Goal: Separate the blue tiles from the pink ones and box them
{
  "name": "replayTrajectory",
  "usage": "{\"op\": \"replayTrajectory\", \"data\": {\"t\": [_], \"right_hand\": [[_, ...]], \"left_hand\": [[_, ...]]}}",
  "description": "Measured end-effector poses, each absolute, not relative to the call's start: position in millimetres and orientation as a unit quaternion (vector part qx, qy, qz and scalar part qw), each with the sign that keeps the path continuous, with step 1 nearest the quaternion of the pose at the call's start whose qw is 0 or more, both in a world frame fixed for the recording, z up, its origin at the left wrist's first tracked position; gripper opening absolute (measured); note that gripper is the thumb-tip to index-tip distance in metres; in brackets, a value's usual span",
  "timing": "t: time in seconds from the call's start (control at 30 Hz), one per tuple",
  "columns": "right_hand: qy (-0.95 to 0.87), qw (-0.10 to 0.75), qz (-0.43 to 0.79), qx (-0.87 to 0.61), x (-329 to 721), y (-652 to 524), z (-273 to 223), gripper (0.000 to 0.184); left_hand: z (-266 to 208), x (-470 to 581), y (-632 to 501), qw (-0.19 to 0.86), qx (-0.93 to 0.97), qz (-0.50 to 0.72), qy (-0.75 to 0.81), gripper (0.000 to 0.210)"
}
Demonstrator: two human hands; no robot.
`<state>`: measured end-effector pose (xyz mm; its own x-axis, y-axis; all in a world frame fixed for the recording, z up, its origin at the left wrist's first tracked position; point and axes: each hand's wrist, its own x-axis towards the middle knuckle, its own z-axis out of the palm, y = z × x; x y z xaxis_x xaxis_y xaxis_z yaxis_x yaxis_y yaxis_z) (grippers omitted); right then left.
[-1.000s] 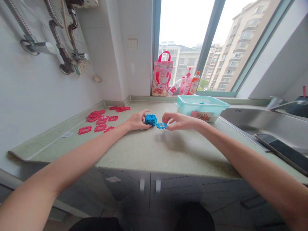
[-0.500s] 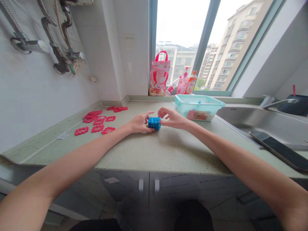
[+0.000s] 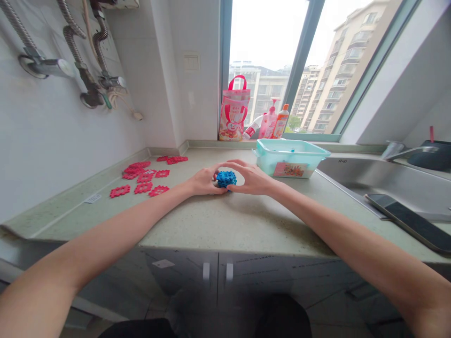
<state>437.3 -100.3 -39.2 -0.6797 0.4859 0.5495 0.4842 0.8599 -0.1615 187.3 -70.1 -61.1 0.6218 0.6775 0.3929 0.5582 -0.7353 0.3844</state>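
Both hands (image 3: 225, 180) cupping blue cube (image 3: 226, 178), countertop (image 3: 225, 220)

Daylight is coming through the big window (image 3: 268, 70) at 12 o'clock; white tiled wall (image 3: 52, 136) is standing at 9 o'clock, steel sink (image 3: 366, 176) at 3 o'clock.

- The left hand (image 3: 203, 181) and the right hand (image 3: 251, 177) close around a blue block cube (image 3: 226, 178) that rests on the countertop (image 3: 225, 220).
- Red flat pieces (image 3: 143, 177) lie scattered to the left, near the wall.
- A teal plastic bin (image 3: 291, 157) stands just right of the hands.
- A phone (image 3: 408, 220) lies at the sink's (image 3: 387, 180) edge.
- A pink bag (image 3: 234, 110) and bottles (image 3: 275, 122) stand by the window.
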Motion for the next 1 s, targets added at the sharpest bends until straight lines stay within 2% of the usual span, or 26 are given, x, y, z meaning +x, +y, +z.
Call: {"op": "replayTrajectory", "data": {"t": [0.23, 0.37, 0.5, 0.67, 0.77, 1.0], "right_hand": [[-0.913, 0.270, -0.106, -0.288, 414, -102, -46, 0.053], [-0.915, 0.247, -0.128, -0.291, 408, -101, -49, 0.056], [-0.923, 0.236, -0.108, -0.283, 407, -99, -56, 0.057], [-0.927, 0.245, -0.060, -0.278, 410, -91, -59, 0.046], [-0.928, 0.229, -0.038, -0.293, 413, -88, -54, 0.048], [-0.937, 0.192, 0.023, -0.292, 432, -86, -45, 0.054]], "left_hand": [[-58, 189, -69, 0.142, 0.899, 0.240, 0.338, 0.112], [-45, 173, -64, 0.134, 0.916, 0.139, 0.351, 0.108], [-38, 144, -51, 0.107, 0.894, 0.073, 0.430, 0.112], [-44, 133, -40, 0.098, 0.894, 0.061, 0.433, 0.086], [-52, 145, -39, 0.086, 0.877, 0.057, 0.469, 0.074], [-67, 160, -39, 0.021, 0.868, 0.058, 0.493, 0.072]]}}
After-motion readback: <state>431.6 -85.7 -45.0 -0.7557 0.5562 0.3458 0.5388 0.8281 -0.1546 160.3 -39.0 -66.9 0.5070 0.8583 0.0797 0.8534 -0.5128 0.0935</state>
